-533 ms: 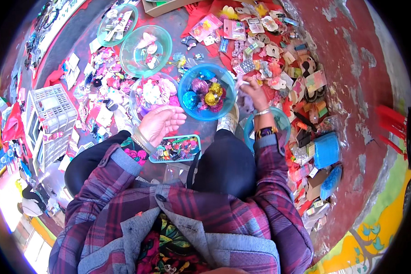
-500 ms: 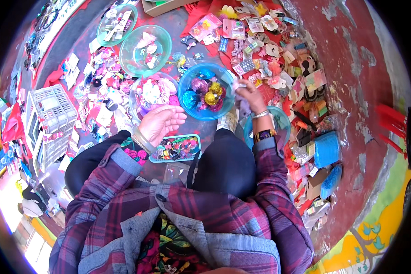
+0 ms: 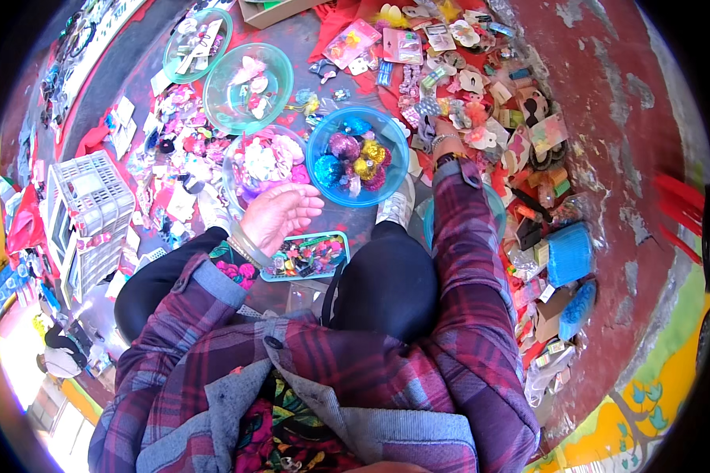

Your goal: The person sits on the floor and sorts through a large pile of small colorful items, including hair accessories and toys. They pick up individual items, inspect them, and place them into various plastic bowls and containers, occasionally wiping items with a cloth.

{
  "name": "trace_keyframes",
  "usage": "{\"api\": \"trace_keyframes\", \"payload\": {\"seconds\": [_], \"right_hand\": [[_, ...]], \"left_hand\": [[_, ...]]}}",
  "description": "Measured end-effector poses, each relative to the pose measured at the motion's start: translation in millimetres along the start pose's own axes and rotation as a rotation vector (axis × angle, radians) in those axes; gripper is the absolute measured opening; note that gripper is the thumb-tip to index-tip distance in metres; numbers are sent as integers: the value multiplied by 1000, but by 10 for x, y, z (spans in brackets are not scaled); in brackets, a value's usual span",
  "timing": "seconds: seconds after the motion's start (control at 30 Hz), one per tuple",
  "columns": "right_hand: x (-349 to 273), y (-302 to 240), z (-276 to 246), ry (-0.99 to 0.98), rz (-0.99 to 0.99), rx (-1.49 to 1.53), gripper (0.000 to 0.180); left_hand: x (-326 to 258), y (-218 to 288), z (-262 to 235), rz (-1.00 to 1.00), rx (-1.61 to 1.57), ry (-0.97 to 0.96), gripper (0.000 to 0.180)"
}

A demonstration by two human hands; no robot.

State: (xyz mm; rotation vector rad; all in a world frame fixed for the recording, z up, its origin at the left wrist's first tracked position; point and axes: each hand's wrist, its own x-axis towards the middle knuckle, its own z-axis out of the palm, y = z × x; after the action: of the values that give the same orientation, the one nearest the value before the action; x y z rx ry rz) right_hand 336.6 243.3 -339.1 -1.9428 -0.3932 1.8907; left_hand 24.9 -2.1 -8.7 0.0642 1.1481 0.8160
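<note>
My left hand (image 3: 280,217) hovers over the near side of a clear bowl of pink and white hair accessories (image 3: 270,154), palm turned inward, fingers stretched and holding nothing. My right hand (image 3: 445,130) reaches forward among the accessories right of the blue bowl (image 3: 316,188), which holds shiny blue, pink and gold baubles. A greyish-mauve fabric loop (image 3: 427,131) lies against that hand's left side. The fingertips are hidden, so whether they grip it does not show. Below my right forearm stands a teal bowl (image 3: 497,213), partly covered.
Between my knees sits a small green-rimmed basket (image 3: 306,276) of colourful small items. Farther off are two green bowls (image 3: 241,118) (image 3: 213,71). A white plastic crate (image 3: 95,197) stands at left. Carded hair accessories (image 3: 469,79) and blue packets (image 3: 568,256) cover the right side.
My right hand has moved forward and slightly right, from beside the blue bowl's rim to the pile beyond, its arm straighter. My left hand has hardly moved.
</note>
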Motion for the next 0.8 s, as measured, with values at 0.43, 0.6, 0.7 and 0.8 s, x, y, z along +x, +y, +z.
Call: {"api": "trace_keyframes", "payload": {"seconds": [0.43, 0.6, 0.7, 0.8], "right_hand": [[-1957, -400, 570, -527, -360, 141, 7], [-2975, -340, 1167, -841, -323, -61, 6], [-3213, -320, 1409, -914, -388, -257, 9], [-3246, -365, 1495, -843, -414, -186, 14]], "left_hand": [[96, 70, 16, 218, -2, 82, 35], [200, 165, 244, 450, -314, -86, 46], [174, 198, 257, 471, -471, -257, 41], [134, 261, 229, 503, -512, -255, 40]]}}
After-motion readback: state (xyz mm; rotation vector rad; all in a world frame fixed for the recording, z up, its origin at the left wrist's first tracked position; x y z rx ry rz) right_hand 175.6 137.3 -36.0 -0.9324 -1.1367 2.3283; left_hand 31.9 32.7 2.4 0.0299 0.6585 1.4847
